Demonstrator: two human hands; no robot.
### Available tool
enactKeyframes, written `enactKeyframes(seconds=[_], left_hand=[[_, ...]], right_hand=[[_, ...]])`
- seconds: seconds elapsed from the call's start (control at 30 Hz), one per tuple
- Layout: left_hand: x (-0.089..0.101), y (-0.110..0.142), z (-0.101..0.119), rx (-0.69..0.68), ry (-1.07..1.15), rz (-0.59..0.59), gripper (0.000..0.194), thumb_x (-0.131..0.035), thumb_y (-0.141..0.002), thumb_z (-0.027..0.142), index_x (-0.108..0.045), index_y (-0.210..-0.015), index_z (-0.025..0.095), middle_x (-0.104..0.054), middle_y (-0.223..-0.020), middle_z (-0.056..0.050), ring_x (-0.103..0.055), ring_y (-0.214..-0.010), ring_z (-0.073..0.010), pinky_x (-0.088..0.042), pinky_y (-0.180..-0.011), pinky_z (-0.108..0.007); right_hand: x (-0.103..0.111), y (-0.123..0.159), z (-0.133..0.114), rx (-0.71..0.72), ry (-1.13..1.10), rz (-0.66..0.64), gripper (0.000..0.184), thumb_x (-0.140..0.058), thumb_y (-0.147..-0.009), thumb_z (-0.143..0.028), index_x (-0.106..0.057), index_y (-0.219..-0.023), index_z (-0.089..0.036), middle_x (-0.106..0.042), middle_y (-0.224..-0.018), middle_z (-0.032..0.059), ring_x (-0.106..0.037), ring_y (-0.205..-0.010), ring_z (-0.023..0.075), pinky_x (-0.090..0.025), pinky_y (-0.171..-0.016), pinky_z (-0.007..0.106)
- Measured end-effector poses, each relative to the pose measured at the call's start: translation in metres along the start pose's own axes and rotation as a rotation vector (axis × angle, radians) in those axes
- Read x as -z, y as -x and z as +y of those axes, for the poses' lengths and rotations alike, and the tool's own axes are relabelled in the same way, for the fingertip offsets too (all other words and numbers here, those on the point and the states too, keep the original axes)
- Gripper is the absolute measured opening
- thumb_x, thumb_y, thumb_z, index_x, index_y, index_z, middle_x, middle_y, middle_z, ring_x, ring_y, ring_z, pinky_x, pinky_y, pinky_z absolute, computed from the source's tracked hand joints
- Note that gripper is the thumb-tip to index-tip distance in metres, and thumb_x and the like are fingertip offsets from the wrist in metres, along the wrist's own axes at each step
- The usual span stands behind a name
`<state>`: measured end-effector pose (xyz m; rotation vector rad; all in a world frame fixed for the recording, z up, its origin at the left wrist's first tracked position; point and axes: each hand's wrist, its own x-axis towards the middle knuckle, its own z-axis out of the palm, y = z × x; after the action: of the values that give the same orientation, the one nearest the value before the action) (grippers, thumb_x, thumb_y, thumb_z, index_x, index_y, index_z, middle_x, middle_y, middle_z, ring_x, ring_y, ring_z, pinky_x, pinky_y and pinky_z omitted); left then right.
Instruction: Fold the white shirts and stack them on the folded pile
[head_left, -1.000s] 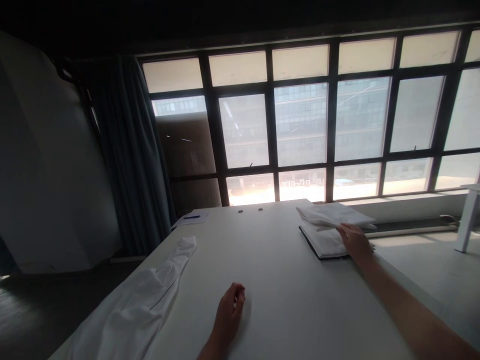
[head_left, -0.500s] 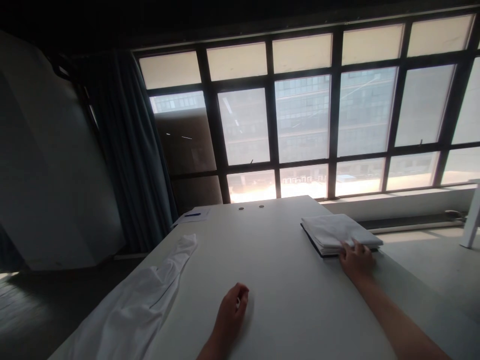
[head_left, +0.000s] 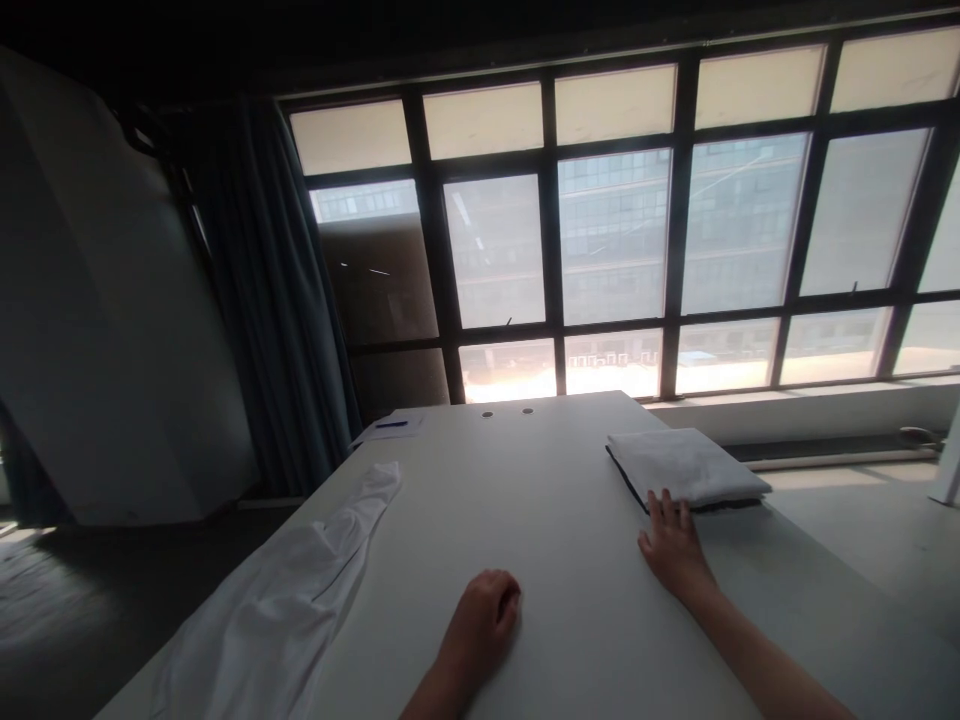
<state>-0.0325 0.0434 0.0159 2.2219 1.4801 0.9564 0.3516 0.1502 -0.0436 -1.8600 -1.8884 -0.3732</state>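
Note:
My right hand (head_left: 676, 553) reaches forward with its fingers spread, the fingertips at the near edge of a folded stack of white cloth (head_left: 686, 465). A dark layer shows along the bottom edge of that stack. Close to me, my left hand (head_left: 484, 622) rests on the white table (head_left: 555, 520) with its fingers curled in; nothing shows in it. Left of that hand lies a rumpled white cloth (head_left: 277, 590), perhaps a garment, stretched along the table's left side.
At the far left corner, a blue pen (head_left: 391, 424) lies on a sheet of paper (head_left: 409, 430). Two round cable holes (head_left: 527, 411) sit near the far edge. A dark curtain (head_left: 277, 300) hangs beyond, beside large windows (head_left: 611, 235).
My right hand has slid left along the stack's near edge, and its fingers have spread. The cloth on top looks flatter. My left hand has shifted slightly right and curled more tightly.

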Motion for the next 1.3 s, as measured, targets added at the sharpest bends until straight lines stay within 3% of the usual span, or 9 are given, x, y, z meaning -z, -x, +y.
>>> enactKeyframes(seconds=[0.23, 0.43, 0.53, 0.63, 0.77, 0.87, 1.0, 1.1, 1.3], left_hand=[[0.001, 0.003, 0.010, -0.035, -0.065, -0.040, 0.019, -0.049, -0.087, 0.021, -0.068, -0.088, 0.023, -0.066, -0.091, -0.007, -0.059, -0.090, -0.0226, -0.046, -0.084, -0.034], [0.007, 0.002, 0.001, 0.051, -0.194, -0.079, 0.028, -0.051, -0.085, 0.020, -0.066, -0.108, 0.022, -0.067, -0.107, -0.009, -0.059, -0.106, -0.0246, -0.045, -0.096, -0.037], [0.031, -0.001, -0.014, 0.084, -0.256, -0.114, 0.033, -0.061, -0.079, 0.025, -0.068, -0.112, 0.025, -0.067, -0.113, -0.009, -0.059, -0.110, -0.0272, -0.044, -0.098, -0.038], [0.074, -0.004, -0.038, 0.169, -0.333, -0.105, 0.039, -0.062, -0.081, 0.037, -0.067, -0.118, 0.026, -0.067, -0.120, -0.009, -0.059, -0.114, -0.0285, -0.043, -0.101, -0.039], [0.135, 0.003, -0.076, 0.399, -0.467, 0.011, 0.051, -0.060, -0.081, 0.045, -0.061, -0.125, 0.020, -0.060, -0.132, -0.014, -0.053, -0.125, -0.0353, -0.039, -0.107, -0.048], [0.163, 0.023, -0.098, 0.576, -0.529, 0.108, 0.057, -0.054, -0.084, 0.044, -0.053, -0.133, 0.016, -0.053, -0.141, -0.018, -0.043, -0.135, -0.0403, -0.038, -0.106, -0.055], [0.177, 0.048, -0.112, 0.688, -0.539, 0.153, 0.046, -0.033, -0.095, 0.039, -0.055, -0.128, 0.016, -0.060, -0.130, -0.019, -0.056, -0.122, -0.0347, -0.044, -0.098, -0.053], [0.181, 0.048, -0.116, 0.680, -0.523, 0.149, 0.042, -0.026, -0.096, 0.031, -0.062, -0.113, 0.017, -0.067, -0.111, -0.017, -0.064, -0.105, -0.0304, -0.048, -0.092, -0.048], [0.159, 0.022, -0.091, 0.471, -0.390, 0.085, 0.010, -0.059, -0.070, 0.026, -0.063, -0.062, 0.022, -0.066, -0.066, -0.005, -0.066, -0.069, -0.0278, -0.052, -0.072, -0.040]], right_hand=[[0.015, 0.043, -0.097, -0.028, 0.049, -0.212, 0.064, -0.039, -0.091, -0.037, -0.048, -0.148, -0.008, -0.034, -0.159, 0.0189, -0.033, -0.145, 0.0392, -0.019, -0.118, 0.057], [0.035, 0.066, -0.167, 0.077, -0.097, -0.330, 0.060, -0.044, -0.092, -0.039, -0.051, -0.147, -0.016, -0.038, -0.157, 0.0155, -0.029, -0.147, 0.0385, -0.016, -0.119, 0.058], [0.043, 0.066, -0.167, 0.112, -0.165, -0.377, 0.059, -0.044, -0.093, -0.041, -0.052, -0.147, -0.018, -0.037, -0.158, 0.0136, -0.027, -0.149, 0.0365, -0.016, -0.121, 0.056], [0.047, 0.064, -0.155, 0.162, -0.220, -0.408, 0.057, -0.045, -0.094, -0.043, -0.053, -0.146, -0.022, -0.038, -0.159, 0.0095, -0.028, -0.149, 0.0340, -0.019, -0.122, 0.052], [0.047, 0.063, -0.147, 0.184, -0.248, -0.394, 0.054, -0.046, -0.094, -0.041, -0.055, -0.144, -0.024, -0.040, -0.157, 0.0075, -0.029, -0.149, 0.0327, -0.020, -0.122, 0.051], [0.047, 0.063, -0.148, 0.182, -0.249, -0.380, 0.053, -0.046, -0.094, -0.040, -0.055, -0.144, -0.023, -0.041, -0.157, 0.0083, -0.029, -0.148, 0.0331, -0.020, -0.122, 0.051], [0.046, 0.061, -0.148, 0.191, -0.245, -0.399, 0.055, -0.046, -0.094, -0.040, -0.054, -0.145, -0.022, -0.040, -0.157, 0.0090, -0.029, -0.148, 0.0338, -0.020, -0.122, 0.052], [0.046, 0.061, -0.148, 0.189, -0.239, -0.398, 0.054, -0.045, -0.094, -0.040, -0.055, -0.144, -0.022, -0.040, -0.158, 0.0083, -0.029, -0.148, 0.0336, -0.019, -0.122, 0.052], [0.045, 0.064, -0.148, 0.169, -0.265, -0.363, 0.052, -0.047, -0.092, -0.039, -0.058, -0.141, -0.022, -0.043, -0.156, 0.0089, -0.031, -0.147, 0.0329, -0.020, -0.122, 0.051]])
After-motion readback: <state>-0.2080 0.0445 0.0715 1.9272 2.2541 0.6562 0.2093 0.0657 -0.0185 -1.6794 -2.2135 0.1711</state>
